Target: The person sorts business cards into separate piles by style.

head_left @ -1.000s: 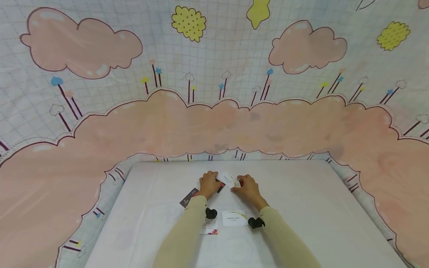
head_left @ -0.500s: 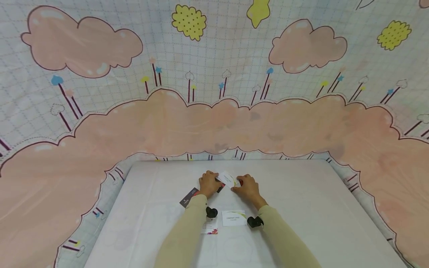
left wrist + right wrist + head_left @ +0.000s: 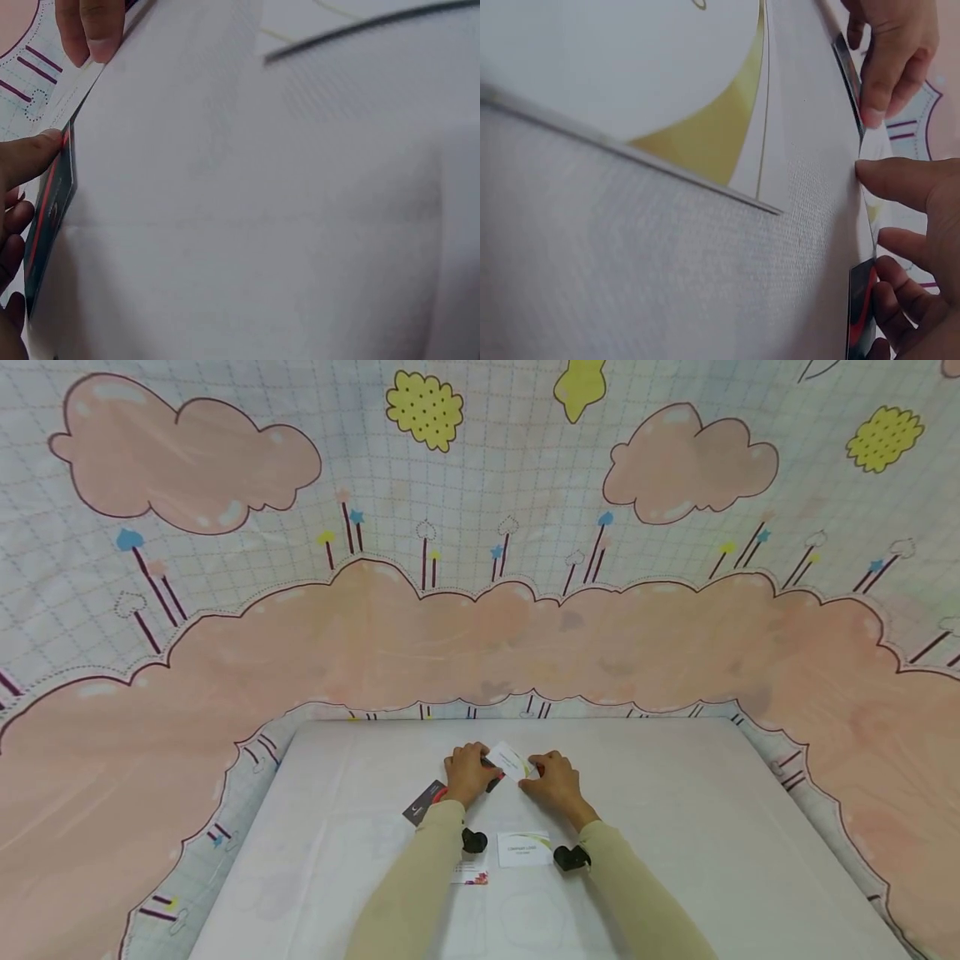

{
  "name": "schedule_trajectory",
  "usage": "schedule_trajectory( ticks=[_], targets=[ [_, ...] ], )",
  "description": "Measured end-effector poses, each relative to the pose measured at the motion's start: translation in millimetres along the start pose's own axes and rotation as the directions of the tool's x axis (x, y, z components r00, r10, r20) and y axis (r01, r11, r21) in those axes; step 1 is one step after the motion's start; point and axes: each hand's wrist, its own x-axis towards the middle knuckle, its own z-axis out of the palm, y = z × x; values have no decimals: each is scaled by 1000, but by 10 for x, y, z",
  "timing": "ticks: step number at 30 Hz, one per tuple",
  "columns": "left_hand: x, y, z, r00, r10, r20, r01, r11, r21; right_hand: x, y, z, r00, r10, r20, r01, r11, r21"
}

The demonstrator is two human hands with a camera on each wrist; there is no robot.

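Near the far part of the table, a white business card point(image 3: 512, 762) with a yellow-green corner slants between my two hands. My right hand point(image 3: 553, 782) pinches its right end with thumb and fingers. My left hand point(image 3: 467, 774) holds a black and red business card point(image 3: 54, 202) by its edge, thumb on its upper corner, close to the white card's left end. Another black card with a red curve point(image 3: 861, 307) stands by the lower fingers of my right hand in the right wrist view. Part of each dark card is hidden by the hands.
Nearer me lie a white card with a green curve point(image 3: 523, 849) and a white card with a colourful corner point(image 3: 472, 870), partly behind the left sleeve. A dark card point(image 3: 424, 802) lies left of the left wrist. A cloud-patterned cloth point(image 3: 480, 643) hangs behind the white table point(image 3: 675, 827).
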Motion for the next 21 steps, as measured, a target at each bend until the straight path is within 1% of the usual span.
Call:
schedule_trajectory(
  ticks=[4,7,11,17,21],
  targets=[
    [-6,-15,15,1000,5,-22,-5,1000,-3,-4,-5,-6,1000,6,10,-6,1000,18],
    [-6,-24,21,999,24,-41,-24,1000,1,-6,-8,-1,1000,13,17,-13,1000,11],
    [-4,-34,35,996,58,-69,-57,998,7,-10,-15,2,1000,-1,10,1,1000,-12],
    [-8,-54,57,994,85,-74,-86,996,-8,-15,3,6,1000,-23,-11,23,1000,-10],
    [-15,-75,79,992,98,-79,-99,995,-3,-15,7,7,1000,-28,14,28,999,-36]
  ],
)
